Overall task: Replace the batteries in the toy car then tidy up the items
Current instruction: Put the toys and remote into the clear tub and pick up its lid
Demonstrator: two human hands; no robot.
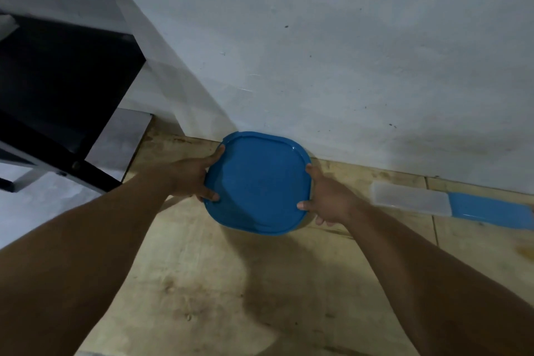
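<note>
Dim light. Scuffed white wall (332, 52) meets a stained plywood worktop (202, 283) along its far edge. Black shelf frame (57, 89) upper left, grey floor (43, 205) beneath it.

Lighting was dim and cool throughout, with a blue-grey cast over the wall (332, 52). No lamp was in view. Illumination appeared diffuse; the wall was the brightest area. A broad soft shadow lay on the wooden surface (202, 283) below the blue lid (257, 182), and a darker band ran along the foot of the wall. A faint highlight showed on the lid's far right rim; no strong glare was observed. The black furniture (57, 81) at upper left was nearly without detail. Wide-angle distortion bowed straight edges and stretched the forearms toward the lower corners. Overall sharpness was soft, with visible noise smoothing.
</note>
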